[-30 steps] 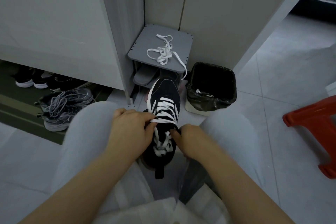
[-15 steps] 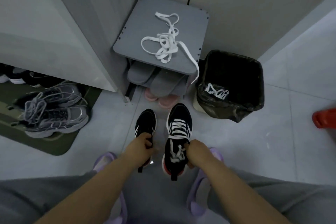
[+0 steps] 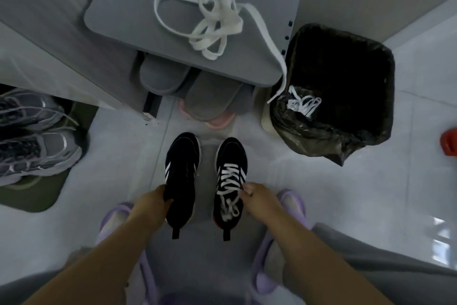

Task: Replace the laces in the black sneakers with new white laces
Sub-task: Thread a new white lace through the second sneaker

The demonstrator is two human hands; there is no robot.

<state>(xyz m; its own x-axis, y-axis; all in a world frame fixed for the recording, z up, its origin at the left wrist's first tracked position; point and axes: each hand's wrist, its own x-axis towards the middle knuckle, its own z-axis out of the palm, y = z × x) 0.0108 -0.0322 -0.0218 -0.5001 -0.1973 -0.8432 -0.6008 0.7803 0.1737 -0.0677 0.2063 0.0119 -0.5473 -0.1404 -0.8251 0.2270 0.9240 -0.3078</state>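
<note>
Shifted over, left hand (image 3: pixel 151 202) grips unlaced sneaker (image 3: pixel 182 168); right fingers (image 3: pixel 247 187) seemingly pinch laced sneaker (image 3: pixel 232 156).

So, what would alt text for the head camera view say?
Seen from above, the left hand grips an unlaced black sneaker and the right hand a white-laced one. A loose white lace lies on the grey stool ahead.

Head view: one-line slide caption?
Left hand grips the unlaced black sneaker, right hand the white-laced one; loose white lace lies on the grey stool.

head view looks steeply down, close.
</note>
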